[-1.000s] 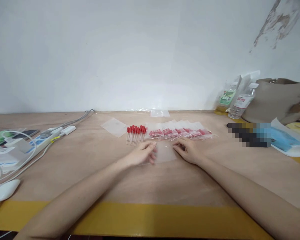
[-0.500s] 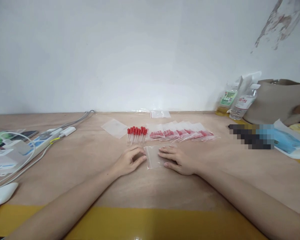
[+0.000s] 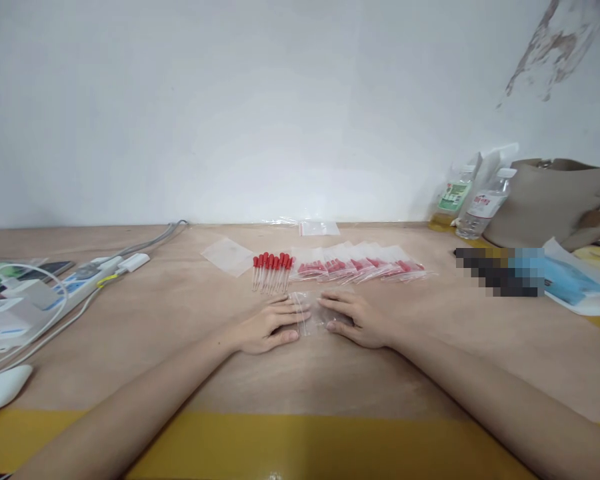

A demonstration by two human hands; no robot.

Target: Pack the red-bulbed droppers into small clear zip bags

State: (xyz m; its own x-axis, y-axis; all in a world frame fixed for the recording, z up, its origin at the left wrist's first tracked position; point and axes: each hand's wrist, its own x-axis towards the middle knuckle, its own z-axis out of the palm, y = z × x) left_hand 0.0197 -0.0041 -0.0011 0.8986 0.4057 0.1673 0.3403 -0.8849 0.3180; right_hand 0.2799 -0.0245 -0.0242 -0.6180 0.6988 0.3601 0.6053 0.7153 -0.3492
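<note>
A clear zip-lock bag (image 3: pixel 314 321) lies flat on the table between my hands. My left hand (image 3: pixel 270 325) is open, its fingers stretched over the bag's zip edge. On the bag's right side rests my right hand (image 3: pixel 355 319), also open with the fingers extended. Just beyond, several glass droppers with red rubber bulbs (image 3: pixel 272 270) lie side by side. To their right is an overlapping row of zip-lock bags (image 3: pixel 360 261) with red-bulbed droppers inside.
A flat translucent bag (image 3: pixel 227 257) lies left of the droppers, another bag (image 3: pixel 320 229) by the wall. At left are a power strip (image 3: pixel 87 275), chargers and cables. Plastic bottles (image 3: pixel 485 203), a grey handbag (image 3: pixel 555 200) and a blue packet (image 3: pixel 575 277) stand or lie at right.
My left hand has gone from curled fingers at the bag's left edge to flat, straightened fingers over the zip edge. My right hand has stayed nearly in place on the bag.
</note>
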